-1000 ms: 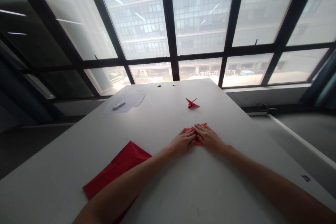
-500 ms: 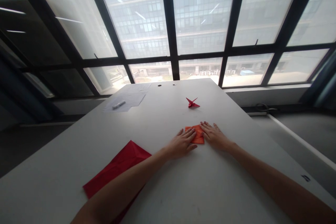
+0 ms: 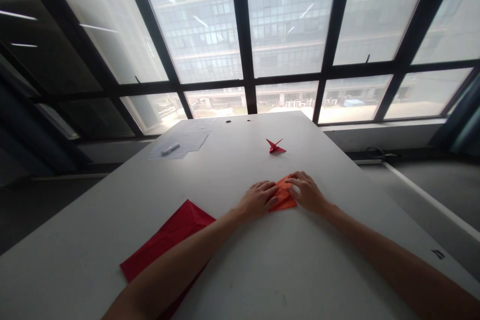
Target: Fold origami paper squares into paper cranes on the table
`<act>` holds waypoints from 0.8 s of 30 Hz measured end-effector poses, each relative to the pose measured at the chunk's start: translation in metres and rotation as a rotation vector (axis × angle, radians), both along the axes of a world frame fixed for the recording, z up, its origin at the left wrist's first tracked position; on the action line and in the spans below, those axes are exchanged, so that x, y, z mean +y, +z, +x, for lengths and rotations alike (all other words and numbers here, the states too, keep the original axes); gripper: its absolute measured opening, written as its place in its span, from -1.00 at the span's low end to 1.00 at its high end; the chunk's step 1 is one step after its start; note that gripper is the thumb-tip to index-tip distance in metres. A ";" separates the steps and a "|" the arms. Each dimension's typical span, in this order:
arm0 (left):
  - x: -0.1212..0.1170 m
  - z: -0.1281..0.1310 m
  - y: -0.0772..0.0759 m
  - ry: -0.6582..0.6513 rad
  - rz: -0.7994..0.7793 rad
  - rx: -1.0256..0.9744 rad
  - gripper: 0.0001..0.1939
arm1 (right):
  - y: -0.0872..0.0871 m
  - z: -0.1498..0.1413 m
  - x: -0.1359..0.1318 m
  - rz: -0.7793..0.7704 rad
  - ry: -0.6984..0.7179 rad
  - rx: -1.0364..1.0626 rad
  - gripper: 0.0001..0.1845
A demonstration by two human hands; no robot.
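A folded sheet of orange origami paper (image 3: 284, 202) lies on the white table between my hands. My left hand (image 3: 257, 200) rests over its left side, fingers stretched out and lightly bent, thumb along the near part. At the upper right corner, my right hand (image 3: 306, 192) has curled fingers and thumb closed on the paper's edge; the exact grip is partly hidden. Beyond both hands stands a finished red paper crane (image 3: 275, 147). A large red sheet of paper (image 3: 168, 237) with creases lies to the left, partly covered by my left forearm.
Printed white sheets (image 3: 195, 141) lie at the far left of the table (image 3: 232, 170), with a white tube-like stick (image 3: 170, 149) on top. A small dark mark (image 3: 437, 254) shows near the right edge. Tall windows (image 3: 285, 20) rise behind the table.
The orange paper has turned and its outline is now more slanted. My right hand has gone from lying flat to curled at the corner; my left hand has shifted slightly left.
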State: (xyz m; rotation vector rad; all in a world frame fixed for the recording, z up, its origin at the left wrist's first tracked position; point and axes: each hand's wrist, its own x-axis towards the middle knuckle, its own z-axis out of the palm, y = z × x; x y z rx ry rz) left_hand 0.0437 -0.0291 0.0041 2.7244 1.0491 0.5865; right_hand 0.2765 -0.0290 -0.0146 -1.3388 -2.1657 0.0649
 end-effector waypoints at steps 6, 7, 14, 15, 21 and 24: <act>-0.001 0.000 0.003 0.096 0.019 -0.009 -0.64 | -0.002 0.001 0.003 -0.076 0.033 0.012 -0.77; 0.000 0.000 0.003 0.078 0.027 -0.008 -0.63 | -0.003 0.002 0.004 -0.080 0.041 0.012 -0.77; 0.002 -0.001 -0.003 -0.134 -0.064 0.143 -0.42 | 0.000 0.001 -0.001 -0.053 0.013 -0.110 -0.64; 0.001 -0.001 -0.003 -0.118 -0.058 0.152 -0.41 | 0.002 -0.001 -0.004 -0.045 -0.017 -0.114 -0.63; -0.007 0.001 0.005 -0.002 0.043 0.067 -0.54 | 0.007 -0.009 -0.019 -0.044 0.061 -0.118 -0.65; -0.005 0.001 0.007 0.046 0.055 0.001 -0.60 | 0.002 -0.007 -0.015 -0.067 0.134 -0.153 -0.61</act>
